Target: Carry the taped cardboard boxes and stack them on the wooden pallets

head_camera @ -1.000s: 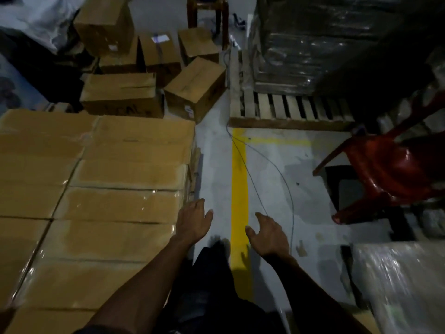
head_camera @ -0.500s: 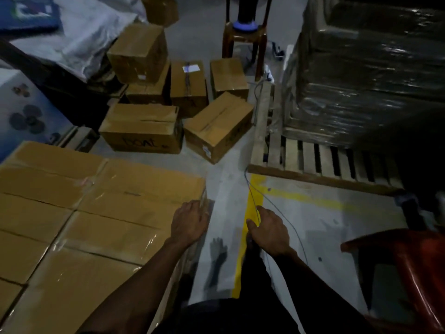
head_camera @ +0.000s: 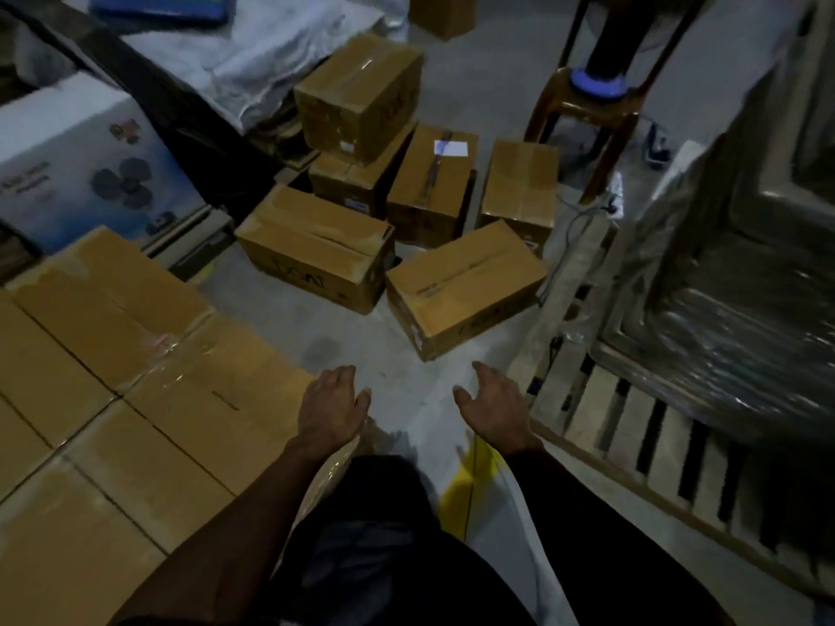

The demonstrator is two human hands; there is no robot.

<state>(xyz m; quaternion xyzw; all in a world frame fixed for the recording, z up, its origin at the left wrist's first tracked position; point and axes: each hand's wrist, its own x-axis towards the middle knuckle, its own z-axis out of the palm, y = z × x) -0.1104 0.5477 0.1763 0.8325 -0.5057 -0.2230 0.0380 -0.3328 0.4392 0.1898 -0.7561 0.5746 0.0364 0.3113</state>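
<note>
Several taped cardboard boxes lie loose on the concrete floor ahead. The nearest box [head_camera: 465, 286] sits skewed just beyond my hands, and another box [head_camera: 316, 246] lies to its left. One box [head_camera: 361, 97] is stacked on others at the back. My left hand [head_camera: 332, 406] and my right hand [head_camera: 494, 406] reach forward over the floor, both empty with fingers apart. A block of stacked boxes [head_camera: 135, 399] under clear wrap fills the left side. A wooden pallet [head_camera: 655, 440] lies at the right.
A tall load wrapped in plastic film [head_camera: 732, 264] stands on the pallet's far part. A brown stool [head_camera: 596, 106] stands behind the boxes. A white printed carton [head_camera: 86, 164] and white sacks [head_camera: 253, 52] lie at the left. A yellow floor line [head_camera: 465, 485] runs between my arms.
The view has moved forward toward the loose boxes, which now appear closer. Both hands have opened and lifted further ahead; the left hand has come off the wrapped stack's corner.
</note>
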